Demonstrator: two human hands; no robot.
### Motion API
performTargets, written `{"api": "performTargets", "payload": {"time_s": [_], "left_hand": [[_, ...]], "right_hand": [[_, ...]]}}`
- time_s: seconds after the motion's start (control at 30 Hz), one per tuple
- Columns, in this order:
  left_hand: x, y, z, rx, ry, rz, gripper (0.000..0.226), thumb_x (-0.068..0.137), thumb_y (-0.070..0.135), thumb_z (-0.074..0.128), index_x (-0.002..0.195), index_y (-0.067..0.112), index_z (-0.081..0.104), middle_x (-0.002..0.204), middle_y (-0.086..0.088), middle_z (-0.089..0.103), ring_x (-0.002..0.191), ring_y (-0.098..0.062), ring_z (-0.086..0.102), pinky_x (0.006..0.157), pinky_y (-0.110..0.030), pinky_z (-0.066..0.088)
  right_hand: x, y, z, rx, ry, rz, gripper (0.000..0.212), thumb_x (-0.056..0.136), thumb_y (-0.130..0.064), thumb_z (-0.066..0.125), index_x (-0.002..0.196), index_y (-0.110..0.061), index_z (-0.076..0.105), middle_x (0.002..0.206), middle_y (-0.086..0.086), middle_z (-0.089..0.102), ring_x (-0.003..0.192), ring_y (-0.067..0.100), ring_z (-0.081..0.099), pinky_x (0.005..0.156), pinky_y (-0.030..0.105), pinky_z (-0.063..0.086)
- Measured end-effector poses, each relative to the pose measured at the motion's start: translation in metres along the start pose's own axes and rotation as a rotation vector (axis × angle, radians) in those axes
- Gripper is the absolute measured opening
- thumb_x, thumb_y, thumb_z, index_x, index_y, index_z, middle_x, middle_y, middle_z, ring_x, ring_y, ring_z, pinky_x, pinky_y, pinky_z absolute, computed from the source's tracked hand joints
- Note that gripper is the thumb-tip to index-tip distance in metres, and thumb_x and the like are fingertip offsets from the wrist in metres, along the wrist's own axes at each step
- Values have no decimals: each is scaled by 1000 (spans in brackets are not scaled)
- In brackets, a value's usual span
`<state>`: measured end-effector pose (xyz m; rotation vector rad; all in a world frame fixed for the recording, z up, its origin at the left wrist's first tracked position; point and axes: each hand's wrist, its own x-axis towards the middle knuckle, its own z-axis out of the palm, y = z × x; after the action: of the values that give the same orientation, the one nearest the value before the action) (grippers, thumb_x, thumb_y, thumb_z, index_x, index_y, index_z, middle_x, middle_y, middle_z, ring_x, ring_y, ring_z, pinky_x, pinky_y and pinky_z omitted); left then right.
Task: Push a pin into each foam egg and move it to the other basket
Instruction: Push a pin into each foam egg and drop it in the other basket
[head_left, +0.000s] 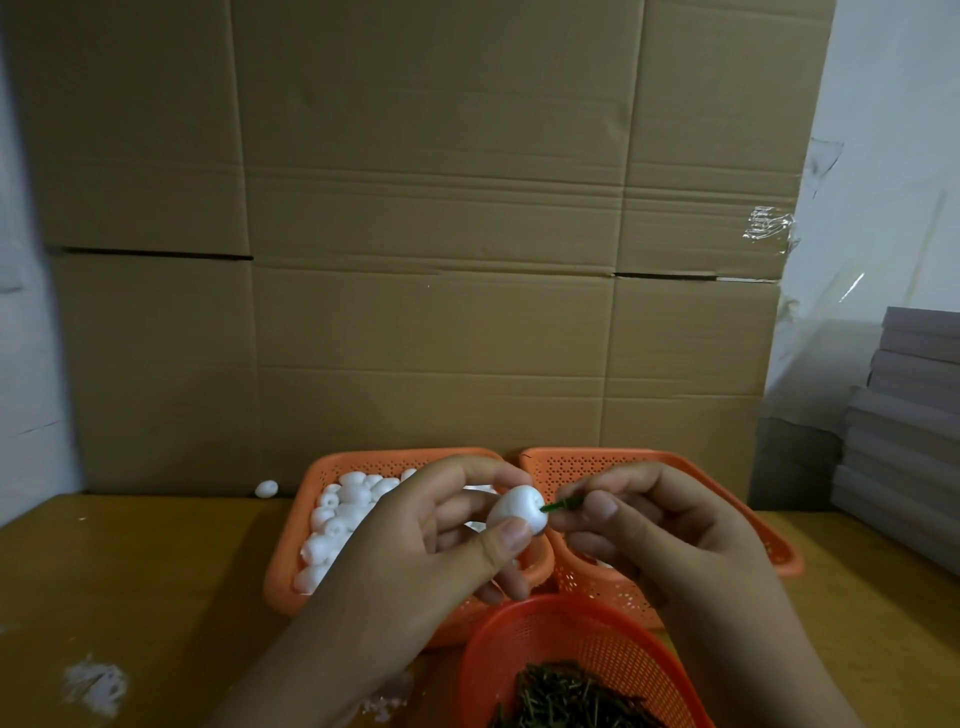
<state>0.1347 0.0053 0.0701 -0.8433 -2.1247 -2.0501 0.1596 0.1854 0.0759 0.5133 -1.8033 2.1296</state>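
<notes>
My left hand (441, 530) holds a white foam egg (515, 506) between thumb and fingers above the baskets. My right hand (639, 514) pinches a green pin (562, 504) whose tip touches the egg's right end. The left orange basket (291, 551) holds several white foam eggs (343, 514). The right orange basket (737, 499) sits beside it, its contents mostly hidden behind my right hand. A round red basket (524, 629) at the near edge holds a heap of dark green pins (566, 696).
One loose foam egg (266, 488) lies on the wooden table (130, 571) by the cardboard wall (415, 260). White foam crumbs (96, 686) lie at the near left. A stack of grey boards (904, 441) stands at the right.
</notes>
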Motion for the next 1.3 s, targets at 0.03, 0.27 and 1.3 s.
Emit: {"api": "performTargets", "payload": {"time_s": [0.03,0.27,1.3], "left_hand": [[0,0,0,2,-2,3,33,75,26,67,108,17,65,81,-6,74,64,-15,69,61,-22,54],[-1,0,2,21,-29,17,24,83,27,72,106,20,66,87,-2,75,65,-13,68,62,-19,53],[1,-5,8,45,142,143,26,72,30,69,98,25,73,95,9,75,88,-5,71,68,-13,51]], "right_hand": [[0,0,1,-8,4,-3,16,64,-17,69,76,-8,72,83,15,74,77,24,73,63,21,56],[-3,-4,5,-130,21,-71,14,62,-15,70,72,-6,72,72,11,72,64,12,68,59,15,52],[-4,19,22,-59,-110,75,17,61,-28,71,65,-11,73,57,7,65,53,8,59,55,16,47]]}}
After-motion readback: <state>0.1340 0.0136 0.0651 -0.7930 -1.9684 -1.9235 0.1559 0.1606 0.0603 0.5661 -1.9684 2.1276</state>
